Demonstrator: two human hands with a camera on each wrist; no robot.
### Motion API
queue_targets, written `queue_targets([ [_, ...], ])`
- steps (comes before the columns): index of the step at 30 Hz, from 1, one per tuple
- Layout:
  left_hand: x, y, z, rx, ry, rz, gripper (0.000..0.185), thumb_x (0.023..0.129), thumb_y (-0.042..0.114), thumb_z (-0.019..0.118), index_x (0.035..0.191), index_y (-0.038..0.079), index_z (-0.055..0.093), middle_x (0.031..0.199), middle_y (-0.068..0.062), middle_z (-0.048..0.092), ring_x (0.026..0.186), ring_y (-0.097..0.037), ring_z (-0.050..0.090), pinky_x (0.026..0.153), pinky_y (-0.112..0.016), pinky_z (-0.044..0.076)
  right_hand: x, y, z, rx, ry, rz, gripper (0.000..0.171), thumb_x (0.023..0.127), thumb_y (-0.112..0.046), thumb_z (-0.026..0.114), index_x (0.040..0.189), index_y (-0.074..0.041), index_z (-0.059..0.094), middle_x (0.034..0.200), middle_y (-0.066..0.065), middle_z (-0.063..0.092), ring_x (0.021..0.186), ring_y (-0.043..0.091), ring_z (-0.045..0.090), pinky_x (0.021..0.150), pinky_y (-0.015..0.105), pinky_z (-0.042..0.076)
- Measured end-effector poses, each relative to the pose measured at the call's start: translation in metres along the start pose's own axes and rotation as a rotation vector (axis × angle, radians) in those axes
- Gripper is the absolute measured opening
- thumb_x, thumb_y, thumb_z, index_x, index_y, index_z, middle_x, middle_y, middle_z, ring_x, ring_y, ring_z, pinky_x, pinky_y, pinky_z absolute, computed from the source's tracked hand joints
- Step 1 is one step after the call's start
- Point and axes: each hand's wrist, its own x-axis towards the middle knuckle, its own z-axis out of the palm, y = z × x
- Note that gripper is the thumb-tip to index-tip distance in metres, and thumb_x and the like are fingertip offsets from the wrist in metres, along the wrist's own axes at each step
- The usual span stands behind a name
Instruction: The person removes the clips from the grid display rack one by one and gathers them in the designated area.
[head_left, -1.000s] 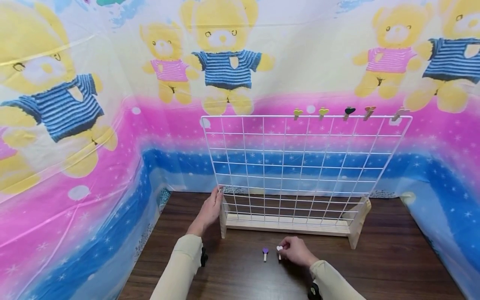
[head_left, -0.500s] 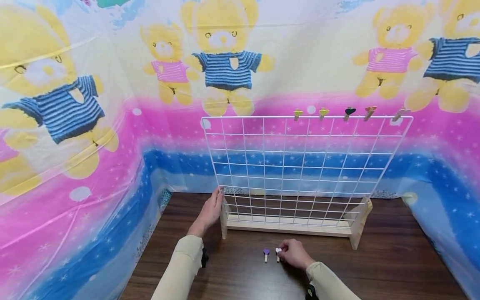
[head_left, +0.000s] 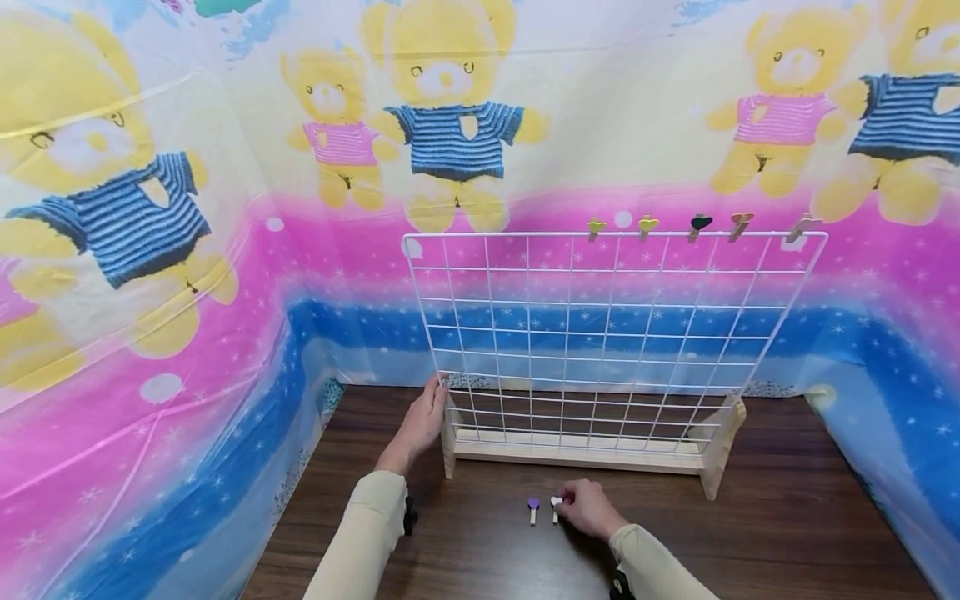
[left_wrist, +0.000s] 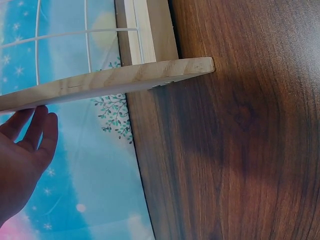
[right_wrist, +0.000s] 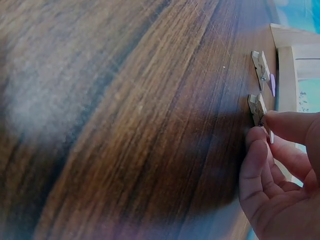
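A white wire grid [head_left: 600, 333] stands upright in a wooden base [head_left: 577, 454] on the dark wooden table [head_left: 787, 533]. My left hand [head_left: 431, 400] lies with straight fingers against the grid's left edge; in the left wrist view the fingers [left_wrist: 37, 130] sit just beside the wooden foot [left_wrist: 115, 80]. My right hand [head_left: 566, 503] pinches a small wooden clip with a white heart [head_left: 556, 503] that lies on the table; thumb and forefinger [right_wrist: 260, 145] meet on this clip [right_wrist: 257, 107]. A second clip with a purple heart [head_left: 532, 507] lies just left of it, seen too in the right wrist view [right_wrist: 261, 67].
Several heart clips [head_left: 699, 222] are pegged along the right part of the grid's top wire. Plastic sheeting printed with bears [head_left: 450, 125] walls the table at the back and both sides. Bare tabletop lies to the right of the base.
My right hand and the white-heart clip have shifted slightly left and nearer to me, closer to the purple-heart clip. The left hand has stayed on the grid's edge.
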Motion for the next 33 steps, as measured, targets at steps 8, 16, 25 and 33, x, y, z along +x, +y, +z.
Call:
queue_targets([
  [8,0.001,-0.001,-0.001,0.001,0.006,0.019,0.044,0.106,0.036,0.025,0.146,0.02,0.029,0.119,-0.019,0.053,0.11,-0.031,0.051,0.088,-0.051,0.039,0.0,-0.002,-0.002,-0.021,0.001,-0.02,0.004,0.079,-0.008,0.071,0.078,-0.008,0.067,0.066,-0.008,0.054,0.06,0.004,0.047,0.056,0.023,0.041],
  [16,0.002,-0.001,0.0,0.006,0.016,0.015,0.044,0.105,0.037,0.025,0.146,0.021,0.03,0.124,-0.017,0.053,0.115,-0.029,0.049,0.091,-0.051,0.039,0.003,-0.01,-0.024,-0.073,0.052,-0.079,0.009,0.079,-0.004,0.071,0.087,-0.002,0.068,0.072,-0.006,0.059,0.065,0.007,0.054,0.06,0.026,0.045],
  [25,0.001,0.001,0.0,0.021,0.026,0.012,0.042,0.106,0.034,0.026,0.145,0.02,0.031,0.122,-0.017,0.053,0.113,-0.03,0.049,0.09,-0.051,0.039,0.009,-0.037,-0.067,-0.122,0.08,-0.086,0.014,0.082,-0.006,0.072,0.095,-0.006,0.069,0.086,0.003,0.064,0.075,0.013,0.06,0.067,0.028,0.049],
  [33,0.0,0.003,0.0,0.034,0.026,0.003,0.042,0.105,0.034,0.026,0.145,0.019,0.032,0.112,-0.016,0.054,0.104,-0.029,0.05,0.087,-0.05,0.04,0.011,-0.064,-0.102,-0.183,0.1,-0.16,0.016,0.082,-0.01,0.072,0.098,-0.006,0.069,0.092,0.006,0.066,0.066,0.007,0.056,0.061,0.024,0.047],
])
